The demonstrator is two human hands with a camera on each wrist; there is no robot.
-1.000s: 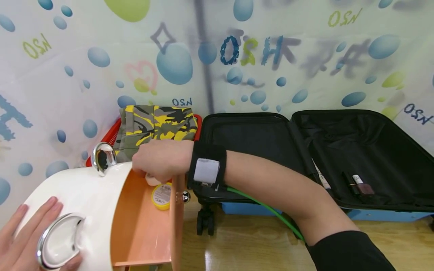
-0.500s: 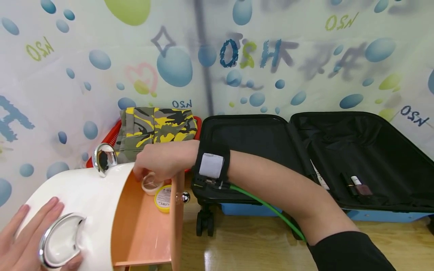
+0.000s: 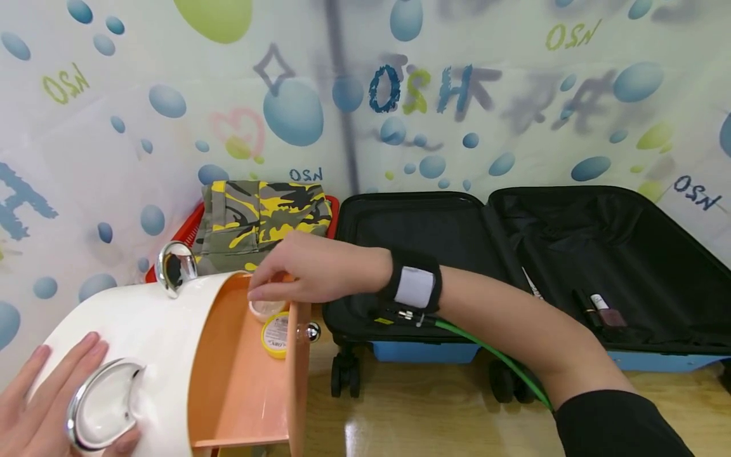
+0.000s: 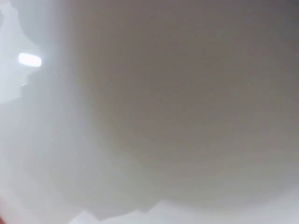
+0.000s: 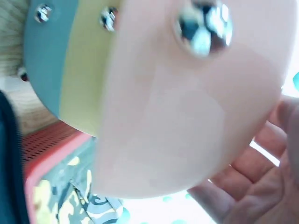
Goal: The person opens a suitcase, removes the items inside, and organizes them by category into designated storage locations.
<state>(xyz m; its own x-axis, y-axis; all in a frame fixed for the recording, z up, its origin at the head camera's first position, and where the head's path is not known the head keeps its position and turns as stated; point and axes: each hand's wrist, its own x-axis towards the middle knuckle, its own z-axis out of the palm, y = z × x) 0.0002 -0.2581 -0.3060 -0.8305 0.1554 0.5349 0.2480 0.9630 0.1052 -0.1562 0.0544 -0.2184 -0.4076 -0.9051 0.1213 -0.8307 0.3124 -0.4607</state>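
right hand [image 3: 320, 268] over the drawer [image 3: 240, 393], at its far end; fingers loosely bent, nothing seen gripped. jar [image 3: 266, 310] in the drawer just below the fingertips: round, pale, partly hidden by the hand. tin [image 3: 276, 334] close beside it: yellow rim, white label, dark print too small to read. drawer stands out from the chest [image 3: 148, 330], glossy peach inside, chrome knob [image 3: 313, 332] on its front. chest white, curved, shiny. left hand [image 3: 46, 409] laid on it, fingers straight, by the handle [image 3: 74, 412], a chrome crescent.
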